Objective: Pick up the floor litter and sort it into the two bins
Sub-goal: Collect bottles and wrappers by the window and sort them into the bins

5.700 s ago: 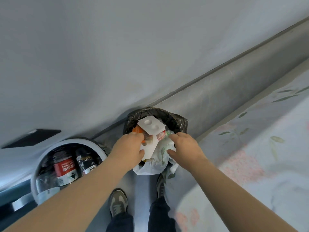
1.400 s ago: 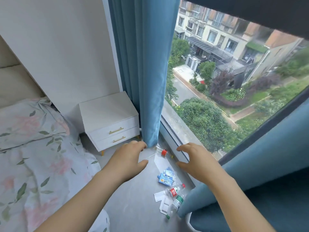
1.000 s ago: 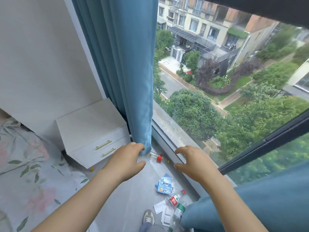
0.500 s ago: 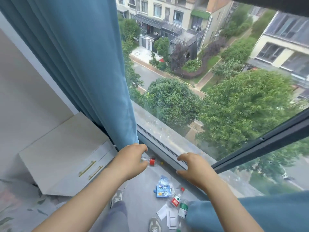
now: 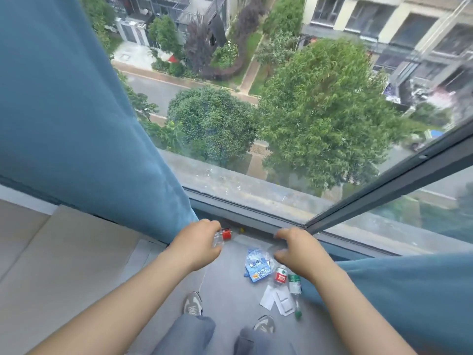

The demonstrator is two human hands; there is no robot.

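Person stands at a big window (image 5: pixel 294 119), looking down at grey floor (image 5: pixel 230 298) w/ both arms stretched fwd.

Left hand (image 5: pixel 195 243) is curled, fingers bent over, held above the floor near the hem of the left blue curtain (image 5: pixel 76 124). A clear bottle w/ red cap (image 5: pixel 222 236) shows just past its fingertips; can't tell if the hand is gripping it or just in front of it, as the bottle seems to lie on the floor by the window frame (image 5: pixel 256 221). A tiny yellow bit (image 5: pixel 241 229) lies just beside the cap, next to the frame.

Right hand (image 5: pixel 298 252) is loosely curled, thumb apart from fingers, nothing in it, hovering over the litter.

Litter on floor, between the hands & toward the right curtain (image 5: pixel 409 298):
- blue & white wrapper (image 5: pixel 257 266), crumpled, below-left of the right hand
- bottle w/ red label (image 5: pixel 280 274), just beside the wrapper
- bottle w/ green label (image 5: pixel 294 284), green cap toward the viewer, touching or nearly touching the red-label one, at the curtain's edge
- white paper pieces (image 5: pixel 277 299), overlapped, partly under the bottles

Two grey shoes (image 5: pixel 192 303) & grey trouser legs are at the bottom, close to the paper. White cabinet top (image 5: pixel 64 252) at left, partly behind the left curtain. Bins aren't in view.
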